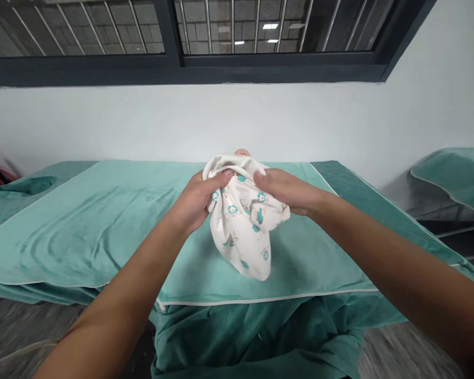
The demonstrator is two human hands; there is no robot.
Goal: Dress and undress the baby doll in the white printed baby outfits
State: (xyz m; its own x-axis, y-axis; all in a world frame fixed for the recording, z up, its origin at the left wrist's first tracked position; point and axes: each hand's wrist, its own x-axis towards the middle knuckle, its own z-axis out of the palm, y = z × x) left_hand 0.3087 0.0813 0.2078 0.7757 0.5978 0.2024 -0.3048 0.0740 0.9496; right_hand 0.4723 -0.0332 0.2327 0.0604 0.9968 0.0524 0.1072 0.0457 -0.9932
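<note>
A small white cloth garment (243, 231) with teal and brown animal prints hangs bunched up above the bed; it looks like baby clothing, though its exact kind does not show. My left hand (199, 200) grips its left side, thumb lying on top of the gathered edge. On the other side my right hand (286, 190) holds the cloth, thumb along the upper edge and the other fingers behind it. Just past the top of the garment peeks a rounded, skin-coloured thing (243, 152), mostly hidden by the cloth.
Below lies a bed with a teal velvet cover (134, 210) edged in white piping, its darker skirt (260, 337) draping in front. A white wall (102, 121) and a dark-framed window (280, 68) stand behind. Another teal-covered piece (458, 173) is at right.
</note>
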